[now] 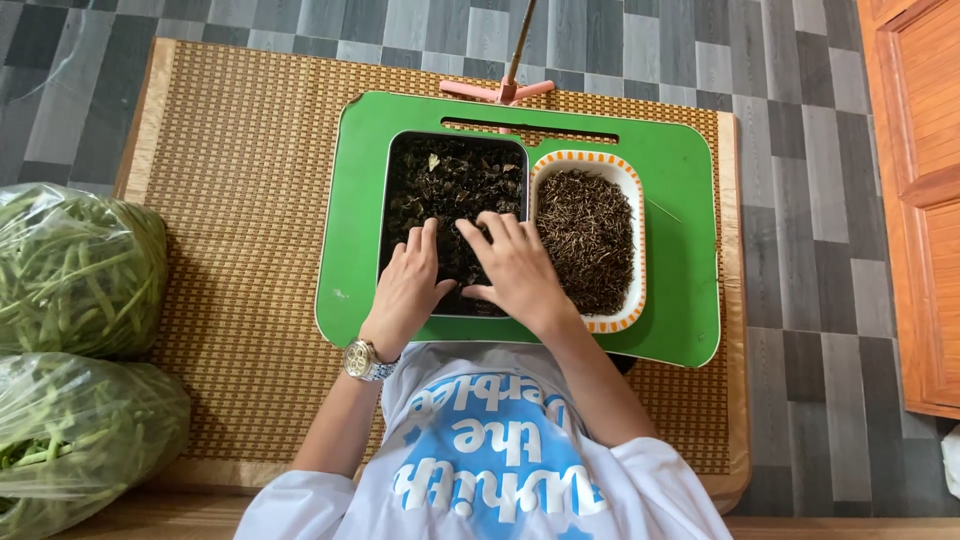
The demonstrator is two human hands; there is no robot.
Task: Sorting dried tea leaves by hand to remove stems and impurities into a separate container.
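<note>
Resting side by side on a bed of dark dried leaves, both hands lie palm down with fingers loosely spread, pinching nothing. The left hand (410, 285) sits over the lower left part of the dark rectangular tray (388, 200), its fingertips pointing toward the far edge, and a silver wristwatch (362, 361) circles its wrist just past the near edge of the green counter (680, 250). The right hand (515, 268) lies just beside it, the thumbs near one another, covering the lower right part of the same tray and touching the dark dried leaves (455, 175) beneath it. The tray fills the middle of the counter, running from near its far edge almost to its near edge. Just beside the tray, toward the right edge of the counter, stands a white dish with an orange striped rim (632, 190), filled with thin brown stems (590, 235); the two containers touch or nearly touch along their long sides. The counter stands on a woven straw mat (240, 200) laid over a grey tiled floor (800, 150). At the mat's left edge lie two clear plastic bags of green beans (75, 270), well apart from the hands. A pink stand (500, 90) rises just beyond the far edge of the counter.
</note>
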